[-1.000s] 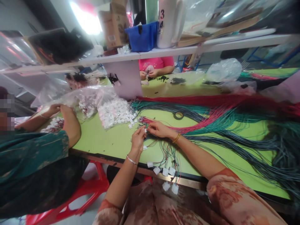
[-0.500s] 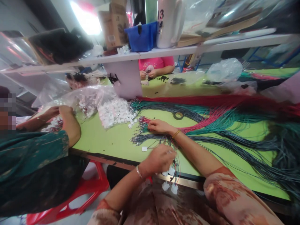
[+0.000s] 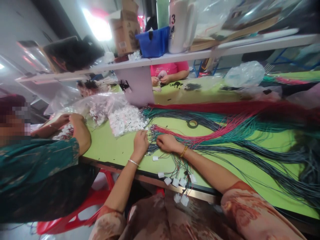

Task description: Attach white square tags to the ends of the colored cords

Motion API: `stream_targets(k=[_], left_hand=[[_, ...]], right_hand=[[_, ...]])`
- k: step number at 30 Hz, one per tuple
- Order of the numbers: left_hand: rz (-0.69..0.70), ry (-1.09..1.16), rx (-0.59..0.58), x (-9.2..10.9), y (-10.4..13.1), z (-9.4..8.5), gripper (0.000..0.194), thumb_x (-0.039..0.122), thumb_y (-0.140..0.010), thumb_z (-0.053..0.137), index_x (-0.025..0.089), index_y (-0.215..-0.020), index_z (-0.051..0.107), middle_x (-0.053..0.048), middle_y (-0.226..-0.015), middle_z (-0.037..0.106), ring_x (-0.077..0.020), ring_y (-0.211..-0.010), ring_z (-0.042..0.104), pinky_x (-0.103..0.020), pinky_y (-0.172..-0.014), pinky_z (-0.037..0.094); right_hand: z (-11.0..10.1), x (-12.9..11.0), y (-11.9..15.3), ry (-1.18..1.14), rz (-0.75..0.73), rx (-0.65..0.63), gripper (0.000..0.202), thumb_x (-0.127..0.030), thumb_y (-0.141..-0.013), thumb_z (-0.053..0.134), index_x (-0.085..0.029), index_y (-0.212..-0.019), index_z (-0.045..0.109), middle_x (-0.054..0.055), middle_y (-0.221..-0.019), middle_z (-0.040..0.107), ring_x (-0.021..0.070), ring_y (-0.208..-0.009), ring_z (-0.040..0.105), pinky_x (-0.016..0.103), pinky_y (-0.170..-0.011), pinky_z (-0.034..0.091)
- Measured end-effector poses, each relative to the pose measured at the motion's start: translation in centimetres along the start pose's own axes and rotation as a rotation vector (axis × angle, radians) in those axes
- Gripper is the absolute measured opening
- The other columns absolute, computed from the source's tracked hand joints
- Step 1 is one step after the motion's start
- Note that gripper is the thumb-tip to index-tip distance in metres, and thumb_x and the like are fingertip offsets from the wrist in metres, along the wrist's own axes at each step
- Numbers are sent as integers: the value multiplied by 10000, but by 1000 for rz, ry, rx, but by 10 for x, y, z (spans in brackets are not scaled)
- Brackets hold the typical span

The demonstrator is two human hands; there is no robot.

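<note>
My left hand (image 3: 141, 143) is by the terminal ends of the wires, just below the pile of white plastic connectors (image 3: 128, 118). Its fingers are drawn together; what is between them is too small to make out. Close to its right, my right hand (image 3: 168, 142) is curled over the wire ends, with its fingers closed on wire. Red wires (image 3: 200, 137), green wires (image 3: 225, 136) and dark grey wires (image 3: 240, 154) stretch away to the right. Below my hands, several wires with white connectors (image 3: 175, 182) hang over the table edge; one white connector (image 3: 155, 158) lies on the table.
A roll of tape (image 3: 192, 124) lies between wire bundles. At left, a co-worker in a green sleeve (image 3: 60, 150) handles small parts beside a red stool (image 3: 75, 213). A shelf (image 3: 140, 62) with a blue bin (image 3: 153, 43) spans the back; another person in pink (image 3: 170, 69) sits beyond.
My left hand has moved from above the hanging wires, up and left to the wire ends. More white connectors now show at the table edge. My right hand stays at the wires.
</note>
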State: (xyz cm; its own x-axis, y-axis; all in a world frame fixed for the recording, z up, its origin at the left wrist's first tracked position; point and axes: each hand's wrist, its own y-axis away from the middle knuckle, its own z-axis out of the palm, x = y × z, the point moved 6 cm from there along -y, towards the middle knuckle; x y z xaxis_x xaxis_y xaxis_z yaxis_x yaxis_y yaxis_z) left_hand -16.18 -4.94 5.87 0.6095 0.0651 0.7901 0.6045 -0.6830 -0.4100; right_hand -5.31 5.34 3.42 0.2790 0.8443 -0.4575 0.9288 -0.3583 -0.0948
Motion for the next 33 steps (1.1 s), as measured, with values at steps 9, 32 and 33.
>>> stream_targets(k=[9, 32, 33], left_hand=[[-66, -618, -190, -59, -10, -18, 202, 184, -852, 471, 159, -932, 654, -133, -1003, 591, -238, -862, 552, -345, -763, 411], [-667, 1157, -55, -7, 9, 20, 195, 225, -691, 779, 111, -771, 642, 9, -635, 570, -36, -494, 490, -119, -425, 359], [-676, 1167, -52, -7, 10, 22, 209, 248, -701, 777, 108, -753, 631, 9, -628, 562, -32, -487, 480, -113, -406, 335]], right_hand=[[-2, 1, 0, -159, -147, 32, 137, -198, -848, 481, -169, -789, 601, 39, -820, 650, 139, -720, 530, 230, -649, 332], [-42, -24, -1, -692, -87, 288, 112, -253, -746, 562, -151, -712, 595, -23, -632, 526, 90, -594, 416, 207, -578, 334], [-44, -23, 2, -642, -84, 309, 92, -230, -734, 559, -152, -706, 599, -23, -627, 527, 90, -593, 416, 207, -579, 331]])
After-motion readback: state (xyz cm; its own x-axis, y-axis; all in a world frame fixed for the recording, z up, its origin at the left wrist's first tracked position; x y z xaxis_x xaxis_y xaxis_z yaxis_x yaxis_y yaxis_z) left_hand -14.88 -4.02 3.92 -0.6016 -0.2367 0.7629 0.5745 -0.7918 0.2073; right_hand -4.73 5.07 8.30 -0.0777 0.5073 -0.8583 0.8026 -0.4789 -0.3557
